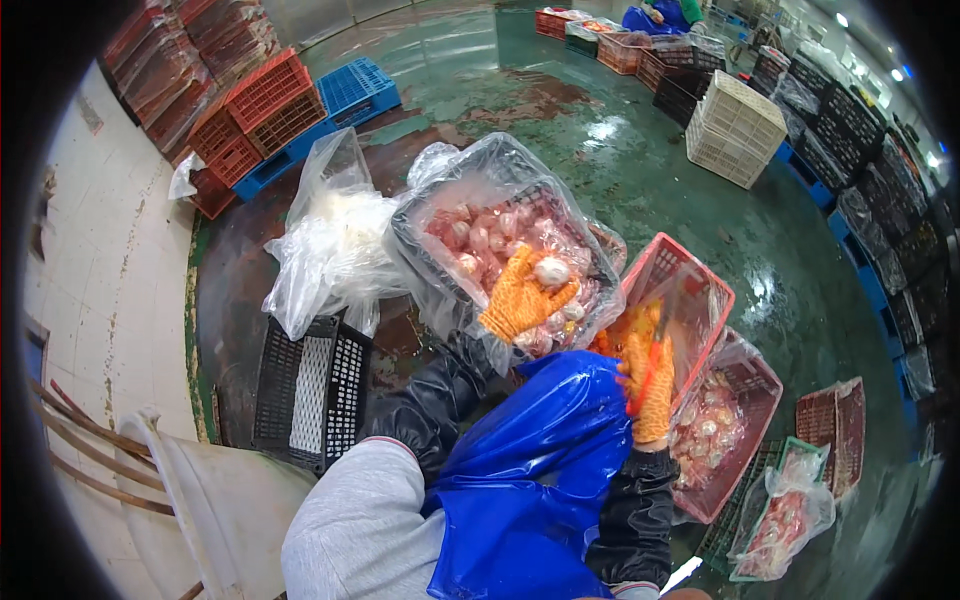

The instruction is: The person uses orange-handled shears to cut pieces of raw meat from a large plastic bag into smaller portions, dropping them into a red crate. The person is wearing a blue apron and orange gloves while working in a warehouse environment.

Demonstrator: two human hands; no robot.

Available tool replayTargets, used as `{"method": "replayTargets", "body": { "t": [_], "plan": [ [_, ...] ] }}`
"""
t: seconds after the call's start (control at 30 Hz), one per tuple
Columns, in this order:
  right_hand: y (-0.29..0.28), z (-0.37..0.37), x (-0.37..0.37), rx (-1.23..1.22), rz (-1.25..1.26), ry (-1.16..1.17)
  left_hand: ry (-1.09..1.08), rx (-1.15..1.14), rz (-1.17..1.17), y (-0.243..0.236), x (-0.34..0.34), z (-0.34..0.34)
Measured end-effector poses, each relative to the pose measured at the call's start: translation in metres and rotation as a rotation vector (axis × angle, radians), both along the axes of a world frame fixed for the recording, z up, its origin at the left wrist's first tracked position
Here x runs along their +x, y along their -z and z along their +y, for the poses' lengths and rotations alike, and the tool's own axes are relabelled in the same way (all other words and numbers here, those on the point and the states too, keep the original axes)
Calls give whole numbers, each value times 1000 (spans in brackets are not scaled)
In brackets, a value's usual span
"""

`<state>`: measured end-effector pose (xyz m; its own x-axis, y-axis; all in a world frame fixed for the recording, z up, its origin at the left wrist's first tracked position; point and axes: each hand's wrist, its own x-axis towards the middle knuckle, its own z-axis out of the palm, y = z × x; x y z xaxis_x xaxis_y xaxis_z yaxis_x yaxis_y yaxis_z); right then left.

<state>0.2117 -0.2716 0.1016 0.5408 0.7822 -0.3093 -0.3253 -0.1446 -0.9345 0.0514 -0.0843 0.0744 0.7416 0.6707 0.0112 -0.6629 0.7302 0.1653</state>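
Note:
My left hand (525, 295), in an orange patterned glove, has its fingers round a white round bulb (551, 270), perhaps a peeled onion, over a plastic-lined grey crate (410, 225) of pink and white bulbs (480, 230). My right hand (645, 385), gloved alike, grips a red-handled tool (655, 355), seemingly a knife, over the edge of a red lined crate (712, 292) with orange, wet-looking contents. What the tool's tip touches is unclear. A blue apron (530, 430) covers my lap below both hands.
Another red crate (762, 388) of bulbs lies right; smaller crates (830, 420) beyond. A black crate (283, 395) and plastic sheeting (330, 240) lie left, beside a pale container (220, 500). Stacked crates (270, 90) line both sides of the wet floor (600, 180); another person (655, 15) works far back.

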Motion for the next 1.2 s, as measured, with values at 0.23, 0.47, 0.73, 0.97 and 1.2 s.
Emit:
{"method": "replayTargets", "body": {
  "t": [0.23,0.47,0.73,0.97,1.2],
  "plan": [
    [-46,24,-38,-341,-1291,-312,-73,-58,20,-8,41,-60],
    [-3,8,-25,379,-413,196,113,-2,141,-56,38,-104],
    [-8,-1,-47,280,-440,257,-610,1074,1148,-30,53,-135],
    [27,-7,-46,263,-106,131,-625,1495,1202,-14,42,-106],
    [17,-6,-37,308,97,196,-465,823,804,-22,56,-104]
  ]
}}
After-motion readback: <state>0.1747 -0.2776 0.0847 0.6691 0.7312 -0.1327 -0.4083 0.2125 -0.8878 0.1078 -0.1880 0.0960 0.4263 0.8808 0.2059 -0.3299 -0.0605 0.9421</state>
